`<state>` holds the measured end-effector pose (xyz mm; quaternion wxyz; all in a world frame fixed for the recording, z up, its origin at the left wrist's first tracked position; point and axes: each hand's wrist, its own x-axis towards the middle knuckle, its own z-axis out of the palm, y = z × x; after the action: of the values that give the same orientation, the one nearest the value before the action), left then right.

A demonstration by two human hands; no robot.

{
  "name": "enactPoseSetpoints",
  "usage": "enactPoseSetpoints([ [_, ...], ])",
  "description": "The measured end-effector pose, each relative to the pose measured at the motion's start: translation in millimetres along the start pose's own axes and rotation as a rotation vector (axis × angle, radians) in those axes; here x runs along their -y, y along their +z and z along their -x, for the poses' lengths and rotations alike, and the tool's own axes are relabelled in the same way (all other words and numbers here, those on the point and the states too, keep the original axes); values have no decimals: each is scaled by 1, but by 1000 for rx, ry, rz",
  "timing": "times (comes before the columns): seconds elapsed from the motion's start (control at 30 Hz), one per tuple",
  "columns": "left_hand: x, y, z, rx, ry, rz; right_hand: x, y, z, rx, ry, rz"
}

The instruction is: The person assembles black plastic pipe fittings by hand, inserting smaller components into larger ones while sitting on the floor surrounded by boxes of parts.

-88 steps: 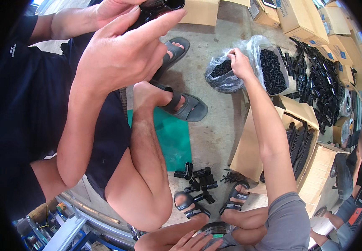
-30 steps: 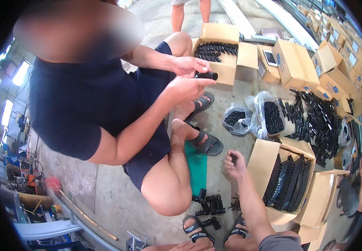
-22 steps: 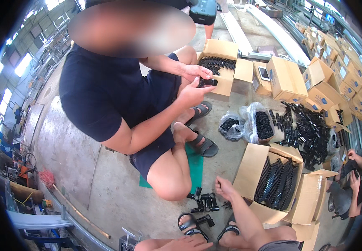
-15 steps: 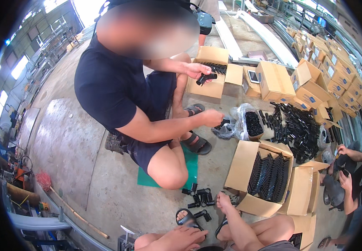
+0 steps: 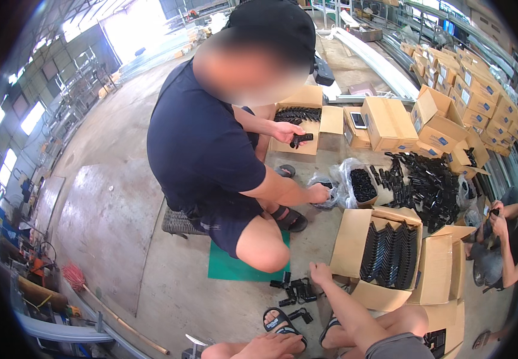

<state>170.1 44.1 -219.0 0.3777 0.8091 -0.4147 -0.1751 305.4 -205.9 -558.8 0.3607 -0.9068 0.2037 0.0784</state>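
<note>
My right hand (image 5: 320,273) reaches forward over the floor, left of an open cardboard box (image 5: 347,242). Its fingers look curled; whatever they may hold is hidden. My left hand (image 5: 271,347) lies with fingers stretched out by my leg, near my sandalled foot, holding nothing visible. Between my feet and the person opposite is a small pile of black tubular fittings (image 5: 300,291). Rows of black angled parts (image 5: 388,254) fill the box. The person opposite holds a black fitting (image 5: 300,139) in one hand and dips the other hand (image 5: 318,194) into a clear plastic bag (image 5: 326,202).
Small black pieces (image 5: 363,184) fill a plastic-lined box. Beyond it spreads a heap of black parts (image 5: 429,185). Cardboard boxes (image 5: 477,90) are stacked at the far right. Another person's hands (image 5: 498,220) work at the right edge. A green sheet (image 5: 229,266) lies under the person opposite.
The view has shifted. My right hand has moved forward, away from the pile of fittings. The person opposite has leaned over and put one hand into the plastic bag, lowering the held fitting.
</note>
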Motion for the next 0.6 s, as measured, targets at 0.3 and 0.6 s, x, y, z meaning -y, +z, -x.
enactPoseSetpoints([
  [0.3,-31,-62,-49,297,-206,122,-3,22,-15,2,-134,364],
  [0.6,-23,-52,-53,130,-258,-11,-53,24,-10,-181,-447,472],
])
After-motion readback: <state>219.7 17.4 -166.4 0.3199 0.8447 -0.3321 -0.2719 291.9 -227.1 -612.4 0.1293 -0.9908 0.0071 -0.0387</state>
